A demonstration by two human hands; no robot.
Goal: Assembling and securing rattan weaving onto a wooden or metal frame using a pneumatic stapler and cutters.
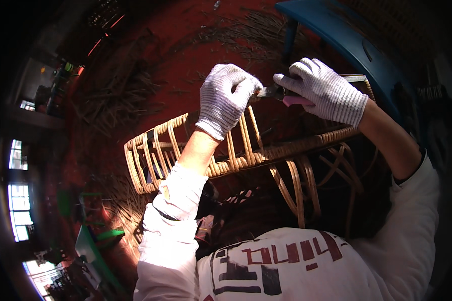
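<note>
A: Left hand (225, 98)?
B: White knit glove, fingers curled down over the top edge of the rattan frame (236, 150), thumb and forefinger pinched at a strand end. Closed on the cane, not flat.

A: Right hand (326, 90)?
B: Same glove, fist wrapped tight round a small tool with a pink handle (297, 101). The metal tip points left and meets the left fingertips. Can't tell if it's a knife or pliers.

A: Where's the frame?
B: Centre of view, held up in front of the person's chest, woven rim running left to right, curved loops hanging below it. Both forearms cross over it.

A: Surroundings?
B: Red floor (186, 30) strewn with loose cane strips (120, 100) at upper left. Blue plastic chair (346, 35) just behind the right hand. White long-sleeved shirt (286, 261) with dark printed shapes fills the bottom edge. Windows (17, 210) far left, blurred.
</note>
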